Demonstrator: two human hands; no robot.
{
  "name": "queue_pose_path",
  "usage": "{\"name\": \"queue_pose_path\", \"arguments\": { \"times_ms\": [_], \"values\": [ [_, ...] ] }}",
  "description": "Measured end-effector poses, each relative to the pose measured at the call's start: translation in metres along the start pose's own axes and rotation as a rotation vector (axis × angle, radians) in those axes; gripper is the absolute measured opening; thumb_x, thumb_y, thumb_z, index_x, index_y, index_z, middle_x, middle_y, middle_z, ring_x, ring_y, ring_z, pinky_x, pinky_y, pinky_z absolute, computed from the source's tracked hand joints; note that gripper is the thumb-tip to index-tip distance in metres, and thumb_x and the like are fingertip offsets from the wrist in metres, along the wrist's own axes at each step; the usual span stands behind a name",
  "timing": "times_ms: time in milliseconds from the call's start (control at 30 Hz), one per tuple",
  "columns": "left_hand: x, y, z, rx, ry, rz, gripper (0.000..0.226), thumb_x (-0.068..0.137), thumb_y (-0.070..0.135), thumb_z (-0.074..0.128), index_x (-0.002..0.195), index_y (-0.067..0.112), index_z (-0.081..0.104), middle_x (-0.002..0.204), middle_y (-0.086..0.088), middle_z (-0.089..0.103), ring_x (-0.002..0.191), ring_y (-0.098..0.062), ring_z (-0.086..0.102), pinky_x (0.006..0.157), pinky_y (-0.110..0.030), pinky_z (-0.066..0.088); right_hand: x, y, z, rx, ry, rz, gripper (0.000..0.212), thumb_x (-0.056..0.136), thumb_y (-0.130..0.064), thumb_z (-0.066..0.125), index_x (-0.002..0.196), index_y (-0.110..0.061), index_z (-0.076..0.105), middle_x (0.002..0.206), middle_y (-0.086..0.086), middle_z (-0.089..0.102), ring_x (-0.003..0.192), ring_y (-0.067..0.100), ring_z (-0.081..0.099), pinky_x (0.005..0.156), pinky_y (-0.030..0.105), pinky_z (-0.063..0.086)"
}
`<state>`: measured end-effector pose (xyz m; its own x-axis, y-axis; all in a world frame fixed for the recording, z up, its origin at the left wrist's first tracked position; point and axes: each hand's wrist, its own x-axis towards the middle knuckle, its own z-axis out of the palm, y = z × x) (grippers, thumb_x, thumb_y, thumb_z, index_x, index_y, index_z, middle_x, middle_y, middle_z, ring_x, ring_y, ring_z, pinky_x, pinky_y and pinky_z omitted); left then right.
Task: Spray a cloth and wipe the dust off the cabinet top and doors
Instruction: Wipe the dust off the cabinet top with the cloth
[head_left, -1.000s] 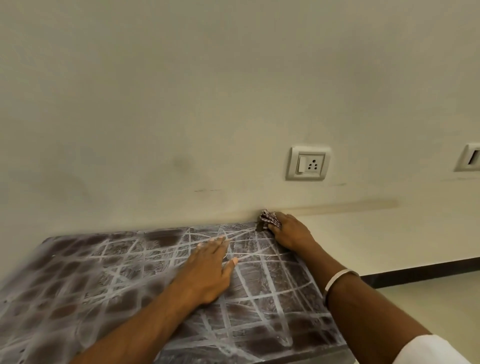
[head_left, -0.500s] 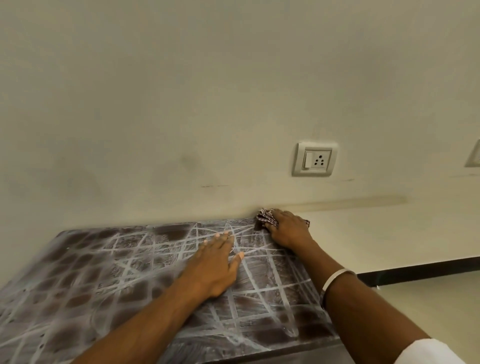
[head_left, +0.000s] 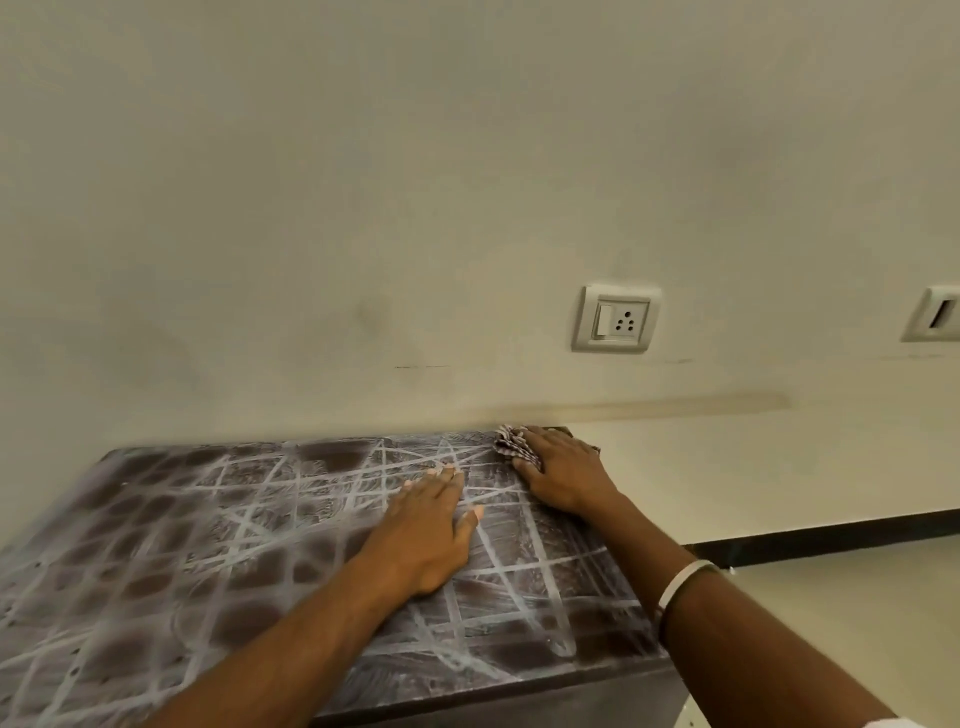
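Observation:
The dark brown cabinet top (head_left: 171, 561) fills the lower left, streaked with pale crossing dust lines. My right hand (head_left: 563, 475) presses a crumpled patterned cloth (head_left: 511, 446) flat on the far right corner of the top, close to the wall; most of the cloth is hidden under the palm. My left hand (head_left: 426, 530) lies flat on the top with fingers spread, just left of the right hand, holding nothing. The cabinet doors and any spray bottle are out of view.
A cream wall rises directly behind the cabinet, with a white socket plate (head_left: 618, 319) above the right hand and a second plate (head_left: 935, 314) at the right edge. A dark skirting strip (head_left: 831, 538) and pale floor lie to the right of the cabinet.
The right hand with the cloth stays in the far right corner, shifting only slightly. The left hand remains flat on the top. The view has drifted a little.

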<state>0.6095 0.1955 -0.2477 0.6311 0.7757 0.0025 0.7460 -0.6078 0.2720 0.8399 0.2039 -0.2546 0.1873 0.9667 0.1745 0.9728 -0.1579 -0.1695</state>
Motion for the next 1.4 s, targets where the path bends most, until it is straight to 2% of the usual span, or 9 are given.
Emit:
{"name": "queue_pose_path", "arguments": {
  "times_ms": [100, 300, 500, 700, 800, 933, 1100, 1300, 1400],
  "values": [
    [-0.002, 0.005, 0.002, -0.013, -0.006, 0.001, 0.063, 0.101, 0.05, 0.017, 0.154, 0.022, 0.001, 0.163, 0.0, 0.0, 0.149, -0.016, -0.002, 0.119, -0.035, -0.003, -0.01, 0.011, -0.003, 0.006, -0.008, -0.024, 0.061, 0.095, -0.056, 0.032, 0.149, -0.027, 0.024, 0.157, -0.006, 0.023, 0.144, 0.015, 0.02, 0.117, 0.038, 0.014],
    [-0.006, 0.006, 0.006, -0.014, 0.002, -0.001, 0.063, 0.1, 0.052, 0.017, 0.154, 0.023, 0.001, 0.163, 0.001, -0.002, 0.149, -0.016, -0.003, 0.118, -0.035, -0.005, -0.004, 0.0, -0.005, 0.003, -0.022, 0.088, 0.06, 0.097, -0.05, 0.032, 0.15, -0.026, 0.021, 0.159, -0.006, 0.018, 0.146, 0.015, 0.013, 0.117, 0.04, 0.009],
    [-0.007, 0.007, -0.002, -0.003, 0.007, -0.005, 0.063, 0.101, 0.051, 0.016, 0.154, 0.022, 0.001, 0.163, 0.0, 0.0, 0.149, -0.016, -0.003, 0.118, -0.034, -0.005, -0.022, 0.004, -0.001, 0.062, 0.001, -0.025, 0.06, 0.095, -0.053, 0.034, 0.149, -0.03, 0.024, 0.157, -0.009, 0.024, 0.144, 0.013, 0.019, 0.117, 0.038, 0.011],
    [-0.016, 0.004, -0.001, 0.004, -0.02, -0.007, 0.063, 0.1, 0.052, 0.016, 0.154, 0.022, 0.0, 0.162, 0.0, -0.002, 0.149, -0.017, -0.004, 0.118, -0.035, -0.004, -0.019, -0.003, -0.003, 0.021, -0.015, 0.078, 0.059, 0.096, -0.05, 0.034, 0.15, -0.028, 0.022, 0.158, -0.008, 0.017, 0.146, 0.014, 0.014, 0.117, 0.039, 0.008],
    [-0.02, 0.001, -0.004, 0.008, -0.015, -0.021, 0.063, 0.101, 0.051, 0.018, 0.154, 0.022, 0.0, 0.162, 0.0, -0.002, 0.149, -0.017, -0.003, 0.119, -0.035, -0.003, -0.026, -0.011, 0.001, 0.035, -0.009, 0.029, 0.06, 0.096, -0.051, 0.033, 0.15, -0.03, 0.02, 0.158, -0.01, 0.017, 0.146, 0.013, 0.013, 0.117, 0.039, 0.006],
    [-0.025, 0.002, -0.01, 0.028, -0.006, -0.044, 0.063, 0.101, 0.051, 0.017, 0.154, 0.022, 0.0, 0.162, -0.001, -0.001, 0.149, -0.018, -0.003, 0.117, -0.035, -0.004, -0.039, 0.002, -0.001, 0.042, -0.003, -0.027, 0.059, 0.096, -0.052, 0.033, 0.15, -0.031, 0.023, 0.157, -0.011, 0.021, 0.144, 0.011, 0.017, 0.118, 0.038, 0.01],
    [-0.034, 0.001, -0.009, 0.042, -0.024, -0.046, 0.063, 0.101, 0.051, 0.016, 0.154, 0.022, -0.002, 0.162, -0.002, -0.003, 0.149, -0.02, -0.005, 0.116, -0.035, -0.005, -0.037, -0.005, -0.008, 0.008, -0.03, 0.089, 0.06, 0.097, -0.05, 0.032, 0.151, -0.028, 0.019, 0.159, -0.008, 0.015, 0.146, 0.014, 0.012, 0.118, 0.04, 0.007],
    [-0.037, 0.009, -0.009, 0.038, -0.035, -0.053, 0.063, 0.101, 0.049, 0.016, 0.153, 0.022, -0.004, 0.162, -0.003, -0.007, 0.148, -0.022, -0.007, 0.117, -0.037, -0.006, -0.05, -0.01, -0.005, 0.029, -0.03, 0.013, 0.06, 0.097, -0.051, 0.033, 0.15, -0.029, 0.019, 0.159, -0.009, 0.016, 0.146, 0.014, 0.013, 0.117, 0.039, 0.006],
    [-0.042, 0.007, -0.009, 0.035, -0.029, -0.053, 0.063, 0.101, 0.05, 0.015, 0.154, 0.021, -0.003, 0.162, -0.003, -0.005, 0.149, -0.021, -0.005, 0.116, -0.036, -0.006, -0.053, 0.002, -0.01, 0.031, -0.026, 0.088, 0.06, 0.097, -0.05, 0.033, 0.15, -0.028, 0.018, 0.159, -0.008, 0.016, 0.146, 0.014, 0.013, 0.118, 0.039, 0.007]
  ]
}}
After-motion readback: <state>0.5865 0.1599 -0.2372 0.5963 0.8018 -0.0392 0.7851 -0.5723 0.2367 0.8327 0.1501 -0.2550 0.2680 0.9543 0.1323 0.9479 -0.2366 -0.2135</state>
